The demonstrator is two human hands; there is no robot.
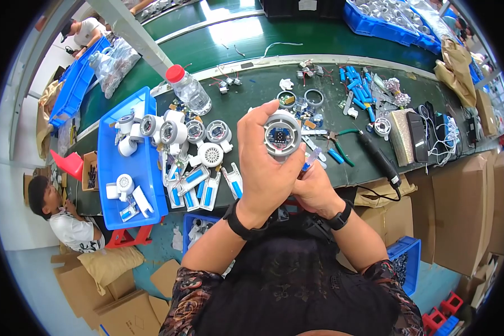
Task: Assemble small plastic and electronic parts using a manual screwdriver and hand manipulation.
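Note:
My left hand (265,159) is wrapped round a white, round fan housing (285,154), whose open face shows a blue circuit board inside a grey ring. Just below and to the right, my right hand (317,189) is closed, its fingertips at a small blue and clear piece (308,164) that I cannot make out. Left of my hands lie several white fan heads (211,154) and open white handles with blue batteries (208,193). Green-handled pliers (344,147) and a black electric screwdriver (378,161) rest to the right.
A blue tray (111,185) with white fan parts stands at the left. Beyond the hands are a red-capped clear jar (189,89), loose rings (313,98) and blue batteries (359,84). Coiled white cables (443,134) lie far right. A person (67,215) sits at the left.

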